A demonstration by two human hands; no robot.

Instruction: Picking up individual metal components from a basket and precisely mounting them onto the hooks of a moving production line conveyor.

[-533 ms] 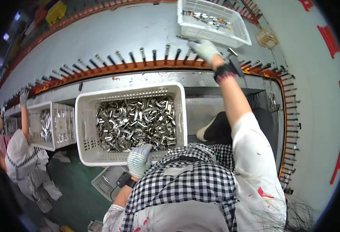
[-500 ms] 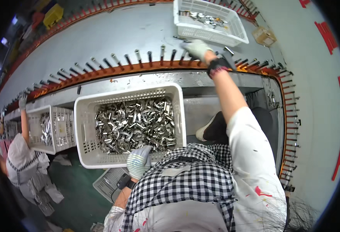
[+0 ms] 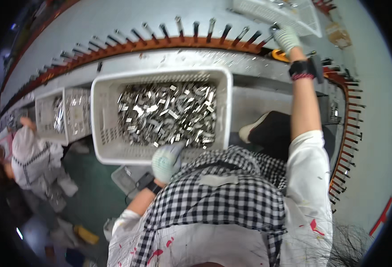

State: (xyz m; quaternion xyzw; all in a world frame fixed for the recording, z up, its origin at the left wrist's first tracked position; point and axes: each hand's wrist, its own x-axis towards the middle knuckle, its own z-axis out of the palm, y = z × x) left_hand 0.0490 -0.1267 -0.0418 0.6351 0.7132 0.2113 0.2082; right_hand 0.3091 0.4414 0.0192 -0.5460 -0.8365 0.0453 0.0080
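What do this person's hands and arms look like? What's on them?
The left hand and right hand wear pale gloves. Both wrists have black bands; pinkish red shows along the right one's edge. White sleeves leave both forearms bare.

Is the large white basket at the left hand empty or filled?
Partly filled: shiny metal pieces lie inside the plastic basket, not reaching its top.

Gloved hands (image 3: 166, 162) sit by a metal-filled basket (image 3: 108, 104) and slanting pegs (image 3: 225, 33).

The tray (image 3: 277, 16) is cut off along its far edge. The right hand (image 3: 287, 40) has fingertips too blurred to read.
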